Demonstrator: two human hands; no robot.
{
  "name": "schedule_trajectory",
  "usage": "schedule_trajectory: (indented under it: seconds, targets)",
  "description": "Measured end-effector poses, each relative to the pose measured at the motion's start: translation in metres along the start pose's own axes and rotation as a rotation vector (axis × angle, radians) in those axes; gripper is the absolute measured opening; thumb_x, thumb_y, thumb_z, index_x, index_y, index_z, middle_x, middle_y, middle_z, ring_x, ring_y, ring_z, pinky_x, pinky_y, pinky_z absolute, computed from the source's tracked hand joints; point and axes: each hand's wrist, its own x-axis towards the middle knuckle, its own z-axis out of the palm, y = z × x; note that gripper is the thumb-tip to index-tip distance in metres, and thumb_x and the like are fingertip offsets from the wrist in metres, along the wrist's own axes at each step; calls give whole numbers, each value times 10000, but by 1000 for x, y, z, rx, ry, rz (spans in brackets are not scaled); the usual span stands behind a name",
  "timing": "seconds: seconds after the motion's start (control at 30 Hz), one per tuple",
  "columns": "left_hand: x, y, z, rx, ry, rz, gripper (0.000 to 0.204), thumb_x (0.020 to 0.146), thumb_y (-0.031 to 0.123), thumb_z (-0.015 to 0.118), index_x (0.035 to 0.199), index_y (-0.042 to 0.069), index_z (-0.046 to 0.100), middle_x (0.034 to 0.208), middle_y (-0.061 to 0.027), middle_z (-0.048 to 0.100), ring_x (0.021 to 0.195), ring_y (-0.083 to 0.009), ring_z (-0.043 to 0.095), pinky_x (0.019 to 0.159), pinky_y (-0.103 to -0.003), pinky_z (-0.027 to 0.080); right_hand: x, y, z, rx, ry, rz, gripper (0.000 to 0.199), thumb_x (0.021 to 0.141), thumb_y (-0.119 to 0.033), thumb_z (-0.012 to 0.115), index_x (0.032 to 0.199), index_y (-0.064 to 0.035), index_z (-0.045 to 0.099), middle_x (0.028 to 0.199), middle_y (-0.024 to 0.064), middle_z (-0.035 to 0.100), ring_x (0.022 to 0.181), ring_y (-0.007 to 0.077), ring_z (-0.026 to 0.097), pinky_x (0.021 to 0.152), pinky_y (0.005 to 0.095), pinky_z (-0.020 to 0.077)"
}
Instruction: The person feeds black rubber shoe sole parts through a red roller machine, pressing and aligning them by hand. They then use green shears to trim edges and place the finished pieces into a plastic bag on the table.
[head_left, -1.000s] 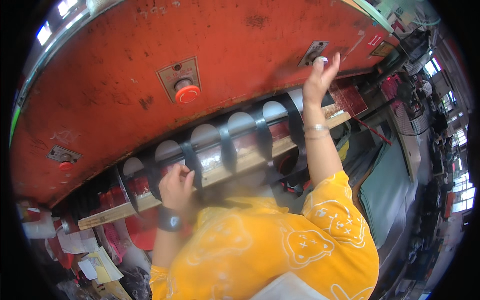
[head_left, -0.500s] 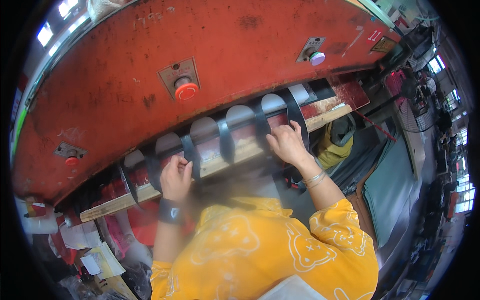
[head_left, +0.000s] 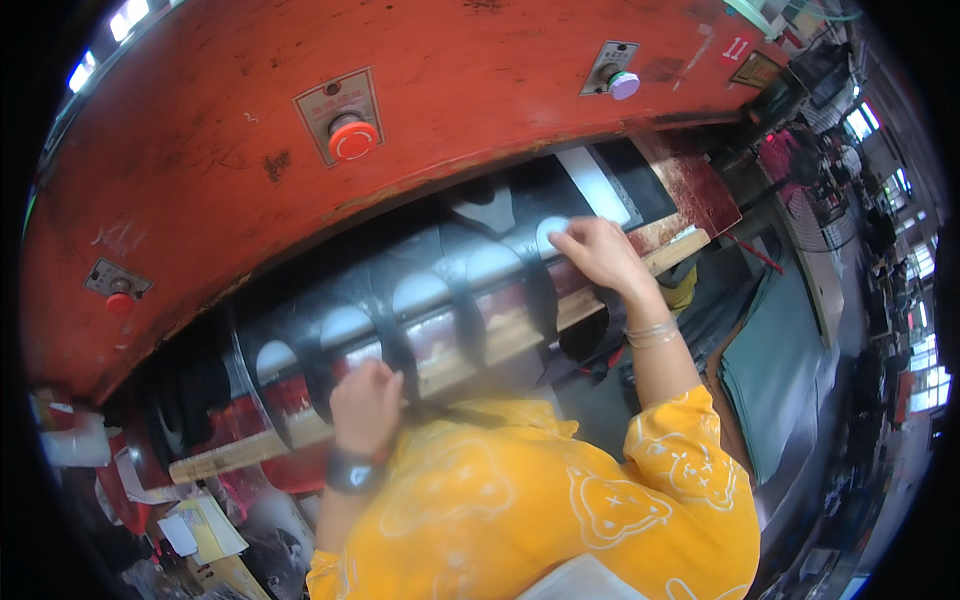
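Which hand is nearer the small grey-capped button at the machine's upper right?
Right. The right hand rests on the black roller below the grey-capped button; the left hand sits much farther down-left, by the wooden strip.

— What fills the upper half of the frame?

— A red machine housing (head_left: 300, 200), with a red push button (head_left: 352, 137) at upper centre and a pale knob (head_left: 622, 84) at upper right.

— And the hands?

— The left hand (head_left: 366, 404), wearing a dark watch (head_left: 350, 470), rests at lower centre on the wooden rail (head_left: 470, 350). The right hand (head_left: 598, 255) lies flat, right of centre, on the black roller (head_left: 440, 290) with pale patches.
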Motion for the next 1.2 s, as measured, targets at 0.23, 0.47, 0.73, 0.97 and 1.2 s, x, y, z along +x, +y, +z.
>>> schedule_trajectory:
  seconds: [0.23,0.47,0.73,0.97,1.2]
  targets:
    - [59,-16,-54,97,134,249,276,743,155,706,975,36,615,979,-170,632,947,-331,604,811,-422,475,99,-77,77,-247,225,-404,742,669,-391,759,1302,-113,490,1365,250,396,1206,410,409,1005,507,340]
    - [89,-41,-62,299,-51,247,566,724,237,713,1235,63,544,1413,-192,393,1342,-383,305,1110,-523,199,121,-38,26,18,30,-400,688,642,-325,725,1279,-125,559,1407,196,411,1250,399,393,1067,447,304]
    - [86,-41,-59,289,-16,261,534,745,243,690,1232,75,548,1347,-201,455,1322,-392,340,1102,-533,206,125,-6,19,-227,134,-338,646,646,-303,725,1254,-141,578,1401,171,431,1275,364,386,1046,453,321]
    - [50,-39,-50,-131,152,264,229,746,51,658,972,17,647,1002,-179,631,985,-340,593,904,-407,445,126,31,12,3,555,-301,546,754,-279,711,1251,-108,565,1384,205,436,1297,354,397,1074,428,309]
    - [14,-34,2,-88,175,379,84,725,44,667,786,37,609,810,-109,631,774,-289,592,716,-358,445,144,5,-26,228,1220,-344,700,849,-323,624,1416,-45,320,1434,267,277,1340,409,257,1099,484,197]
